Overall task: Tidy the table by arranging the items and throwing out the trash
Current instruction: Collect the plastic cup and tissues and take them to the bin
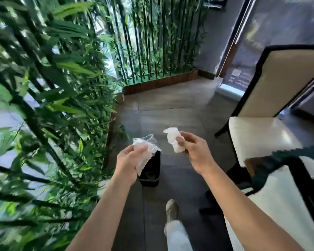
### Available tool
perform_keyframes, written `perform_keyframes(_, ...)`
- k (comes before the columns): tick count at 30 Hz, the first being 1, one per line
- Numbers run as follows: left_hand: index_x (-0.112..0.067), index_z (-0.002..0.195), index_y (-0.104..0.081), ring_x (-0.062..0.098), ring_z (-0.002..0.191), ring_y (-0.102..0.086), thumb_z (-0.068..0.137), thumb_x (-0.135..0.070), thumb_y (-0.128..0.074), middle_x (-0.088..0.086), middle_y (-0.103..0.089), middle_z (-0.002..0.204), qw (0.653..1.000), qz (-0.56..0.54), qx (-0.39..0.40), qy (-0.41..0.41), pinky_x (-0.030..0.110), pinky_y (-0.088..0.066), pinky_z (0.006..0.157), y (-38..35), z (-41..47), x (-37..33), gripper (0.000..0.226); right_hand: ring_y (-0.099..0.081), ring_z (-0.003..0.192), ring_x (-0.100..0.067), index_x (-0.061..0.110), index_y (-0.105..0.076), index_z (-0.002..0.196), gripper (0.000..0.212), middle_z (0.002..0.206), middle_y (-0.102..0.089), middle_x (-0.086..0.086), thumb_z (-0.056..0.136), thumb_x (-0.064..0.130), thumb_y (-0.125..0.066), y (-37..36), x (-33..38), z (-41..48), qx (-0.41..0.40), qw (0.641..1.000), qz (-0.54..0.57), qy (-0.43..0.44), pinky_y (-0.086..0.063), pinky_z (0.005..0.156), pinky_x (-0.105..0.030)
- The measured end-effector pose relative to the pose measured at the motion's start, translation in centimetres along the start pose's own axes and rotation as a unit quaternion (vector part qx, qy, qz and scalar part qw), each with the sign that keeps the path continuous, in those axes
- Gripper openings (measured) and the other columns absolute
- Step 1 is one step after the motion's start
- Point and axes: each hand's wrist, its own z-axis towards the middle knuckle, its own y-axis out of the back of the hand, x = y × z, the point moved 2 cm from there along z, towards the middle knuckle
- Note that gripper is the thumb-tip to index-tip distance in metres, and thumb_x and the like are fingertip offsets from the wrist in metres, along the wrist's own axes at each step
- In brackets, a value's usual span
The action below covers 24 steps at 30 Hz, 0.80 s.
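Note:
My left hand (pixel 127 161) grips a crumpled clear plastic wrapper (pixel 146 147), which hangs just above a small black trash bin (pixel 151 175) on the floor. My right hand (pixel 194 148) holds a crumpled white tissue (pixel 173 139), up and to the right of the bin and apart from the wrapper. The bin's near rim and part of its dark inside show below my left hand; its left side is hidden by that hand.
Bamboo plants (pixel 49 105) in a wooden planter (pixel 159 82) line the left and back. Two cream chairs with black frames (pixel 272 98) stand at the right. Grey floor tiles (pixel 170 113) lie ahead. My foot (pixel 172 208) is below the bin.

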Motion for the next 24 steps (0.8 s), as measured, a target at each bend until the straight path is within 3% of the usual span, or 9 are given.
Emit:
perform_keyframes(6,0.006,0.107,-0.072,0.030,0.072,-0.070,0.088,0.003,-0.074,0.025,-0.072,0.096,0.999,0.006,-0.034,0.014,0.028,-0.063,0.061,-1.9,11.0,-0.7,0.019,-0.072,0.086,-0.012,0.012,-0.074,0.112,0.022,0.098,-0.078,-0.002,0.092,0.005,-0.072,-0.8,-1.9,12.5,0.006,0.999,-0.009,-0.039,-0.054,0.071,-0.021)
perform_keyframes(10,-0.001,0.100,-0.079,0.037,0.089,-0.070,0.084,-0.003,-0.080,0.030,-0.073,0.105,0.997,0.004,-0.067,0.042,0.044,-0.058,0.085,-1.9,18.8,0.4,0.016,-0.070,0.071,0.000,0.010,-0.073,0.113,0.021,0.089,-0.078,0.003,0.094,0.004,-0.069,-1.6,-4.5,20.2,0.017,0.997,-0.009,-0.078,-0.051,0.061,-0.013)
perform_keyframes(15,0.000,0.093,-0.081,0.036,0.083,-0.074,0.084,-0.002,-0.078,0.027,-0.078,0.097,0.992,0.018,-0.104,0.071,0.041,-0.061,0.080,0.4,27.2,3.8,0.009,-0.069,0.068,0.002,0.009,-0.072,0.113,0.019,0.088,-0.076,0.003,0.095,0.004,-0.067,-3.1,-11.3,28.1,0.015,0.991,-0.015,-0.130,-0.050,0.060,-0.012)
perform_keyframes(18,0.014,0.110,-0.072,0.048,0.099,-0.069,0.086,-0.002,-0.078,0.040,-0.071,0.113,0.985,0.050,-0.136,0.092,0.050,-0.059,0.088,3.3,32.0,8.1,0.030,-0.069,0.073,-0.002,0.009,-0.071,0.116,0.021,0.092,-0.076,0.001,0.095,0.005,-0.068,-3.8,-17.2,31.6,-0.001,0.985,-0.014,-0.171,-0.051,0.064,-0.015)
perform_keyframes(21,0.016,0.106,-0.070,0.045,0.095,-0.069,0.080,-0.011,-0.086,0.044,-0.069,0.111,0.977,0.094,-0.151,0.118,0.062,-0.055,0.090,6.3,35.9,13.0,0.041,-0.070,0.086,-0.011,0.010,-0.071,0.117,0.023,0.101,-0.077,-0.004,0.095,0.006,-0.068,-4.2,-23.1,34.0,-0.010,0.978,-0.019,-0.209,-0.054,0.072,-0.020)
perform_keyframes(24,0.012,0.091,-0.068,0.032,0.081,-0.064,0.071,-0.033,-0.089,0.031,-0.072,0.087,0.963,0.182,-0.146,0.137,0.047,-0.053,0.074,9.4,39.7,18.9,0.053,-0.072,0.078,-0.001,0.017,-0.072,0.111,0.021,0.097,-0.078,0.001,0.095,0.003,-0.067,-4.3,-29.2,35.9,-0.025,0.971,-0.039,-0.234,-0.053,0.064,-0.013)
